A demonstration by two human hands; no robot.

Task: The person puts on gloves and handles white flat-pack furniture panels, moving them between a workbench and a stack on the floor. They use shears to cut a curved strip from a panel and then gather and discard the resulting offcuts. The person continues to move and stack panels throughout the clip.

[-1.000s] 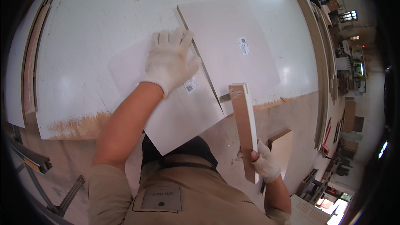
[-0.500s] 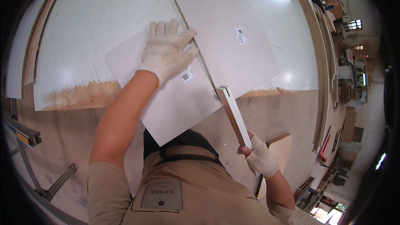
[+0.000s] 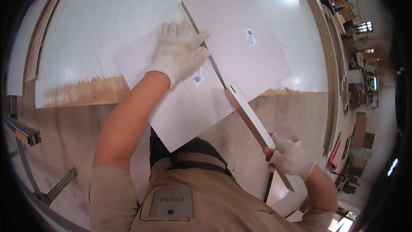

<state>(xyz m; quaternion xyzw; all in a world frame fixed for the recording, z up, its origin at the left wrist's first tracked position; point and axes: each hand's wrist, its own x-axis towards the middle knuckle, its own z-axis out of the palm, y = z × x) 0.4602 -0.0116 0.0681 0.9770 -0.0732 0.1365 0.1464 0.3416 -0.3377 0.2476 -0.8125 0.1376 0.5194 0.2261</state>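
Left hand (image 3: 178,53), white glove, fingers spread flat, pressing left white panel (image 3: 171,99) on workbench (image 3: 86,30); unchanged from a second ago. Upright panel (image 3: 206,47) along seam beside fingertips. Right white panel (image 3: 244,43) flat, far right. Right hand (image 3: 289,159) clamped on narrow board (image 3: 249,118): was held upright, now tilted low, far end touching seam. Judgement: alignment under way.
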